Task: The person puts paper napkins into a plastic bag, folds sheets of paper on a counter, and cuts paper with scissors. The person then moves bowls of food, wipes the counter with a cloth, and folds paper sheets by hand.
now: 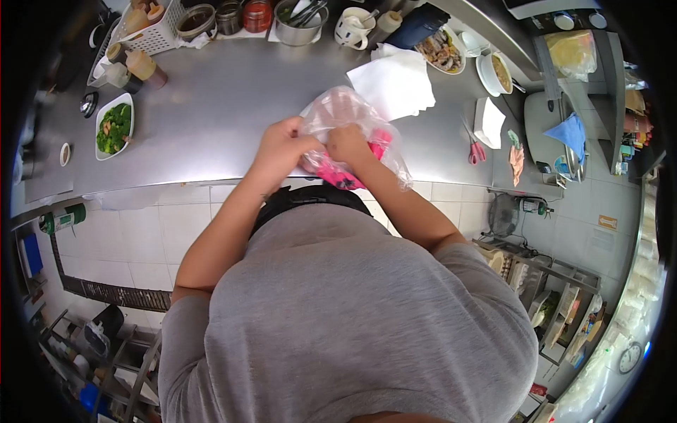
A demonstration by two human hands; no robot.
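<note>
A clear plastic bag (338, 106) with bright pink parts (335, 175) is at the counter's front edge, just before my body. My left hand (281, 144) pinches the bag's left side, thumb pressed toward the fingers. My right hand (349, 146) is curled closed at the bag's middle, among the film; whatever its fingers hold is hidden. What the pink parts are, print or contents, I cannot tell. White paper sheets (395, 81) lie just beyond the bag.
Broccoli fills a white dish (101, 144) at left, near squeeze bottles (147, 68). Along the back stand a metal pot (302, 34) and a mug (350, 32). Scissors (477, 152) and a white container (488, 123) lie at right. The steel counter (204, 120) ends close to my waist.
</note>
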